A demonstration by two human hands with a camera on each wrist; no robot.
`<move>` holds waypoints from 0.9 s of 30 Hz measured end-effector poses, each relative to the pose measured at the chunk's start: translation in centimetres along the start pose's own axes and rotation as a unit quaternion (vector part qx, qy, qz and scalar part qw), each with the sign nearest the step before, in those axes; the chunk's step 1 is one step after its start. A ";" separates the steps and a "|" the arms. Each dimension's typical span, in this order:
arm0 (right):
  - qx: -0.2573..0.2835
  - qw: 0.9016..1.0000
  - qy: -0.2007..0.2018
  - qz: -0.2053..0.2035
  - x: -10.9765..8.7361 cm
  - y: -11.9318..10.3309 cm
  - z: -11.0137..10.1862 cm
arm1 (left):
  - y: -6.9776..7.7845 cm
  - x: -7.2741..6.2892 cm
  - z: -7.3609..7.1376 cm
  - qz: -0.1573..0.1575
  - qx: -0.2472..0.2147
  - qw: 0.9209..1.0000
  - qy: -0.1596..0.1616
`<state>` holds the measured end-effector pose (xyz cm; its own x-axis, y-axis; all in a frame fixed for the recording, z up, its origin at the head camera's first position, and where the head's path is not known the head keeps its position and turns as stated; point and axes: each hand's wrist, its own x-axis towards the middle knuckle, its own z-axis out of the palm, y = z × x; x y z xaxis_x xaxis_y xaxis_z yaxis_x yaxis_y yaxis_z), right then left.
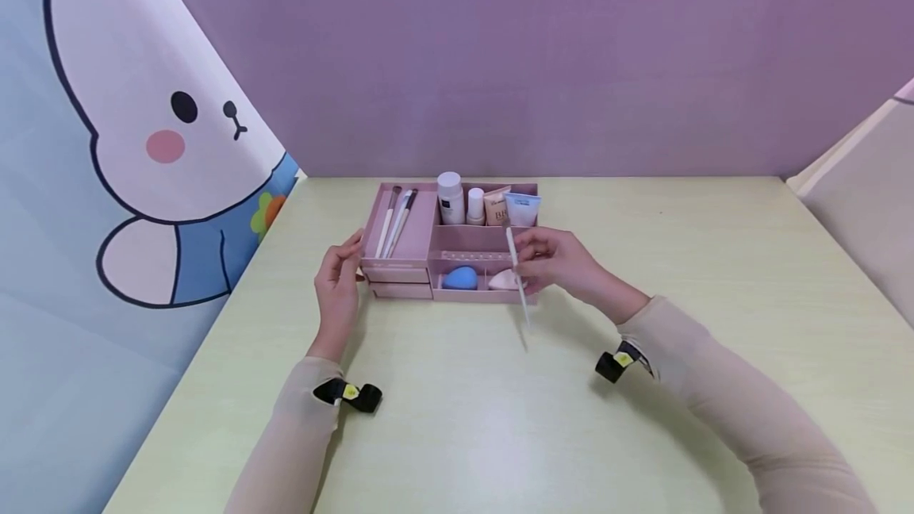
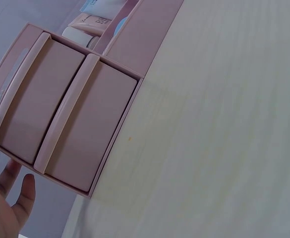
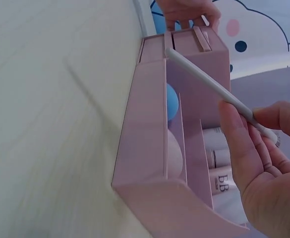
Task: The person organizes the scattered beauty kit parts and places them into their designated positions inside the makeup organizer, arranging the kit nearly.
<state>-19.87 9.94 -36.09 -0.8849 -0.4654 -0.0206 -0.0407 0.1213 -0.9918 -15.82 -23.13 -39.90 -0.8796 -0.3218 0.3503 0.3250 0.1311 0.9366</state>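
Note:
A pink makeup organizer (image 1: pixel 398 266) with two drawers stands at the back of the table. My right hand (image 1: pixel 564 262) pinches a white-handled makeup brush (image 3: pixel 204 78) between thumb and fingers over the organizer's right part; its handle end slants down past the front wall. My left hand (image 1: pixel 338 280) is at the organizer's left side, fingertips right at its wall, thumb apart from the fingers in the left wrist view. Several makeup brushes (image 1: pixel 397 220) lie in the organizer's top left tray. A blue makeup sponge (image 1: pixel 460 278) and a pale sponge (image 1: pixel 504 280) sit in the front compartments.
The organizer's back row holds a white bottle (image 1: pixel 451 201), a smaller white-capped bottle (image 1: pixel 475 205), a beige BB tube (image 1: pixel 495 209) and a pale blue tube (image 1: pixel 523 209). Behind the table (image 1: pixel 457 419) hangs a purple cloth (image 1: pixel 543 62); a cartoon-printed cloth (image 1: pixel 143 181) hangs at left.

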 end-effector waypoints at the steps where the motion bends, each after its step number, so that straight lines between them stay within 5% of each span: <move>1: 0.003 1.000 0.000 -0.001 0.2 0.0 0.2 | -0.5 0.2 0.0 -0.001 -0.001 1.000 0.000; 6: 0.012 1.000 -0.005 -0.003 1.0 0.1 1.2 | -1.7 0.6 -0.1 0.008 -0.003 1.000 0.003; 27: 0.099 0.995 -0.009 0.025 4.6 -0.7 6.5 | -1.4 0.4 -0.1 0.015 0.000 1.000 0.008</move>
<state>-20.91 1.99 -36.33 -0.8750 -0.4788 -0.0715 0.0977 -0.0300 -0.9948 -16.58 -23.58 -41.06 -0.8639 -0.3323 0.3785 0.3514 0.1409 0.9256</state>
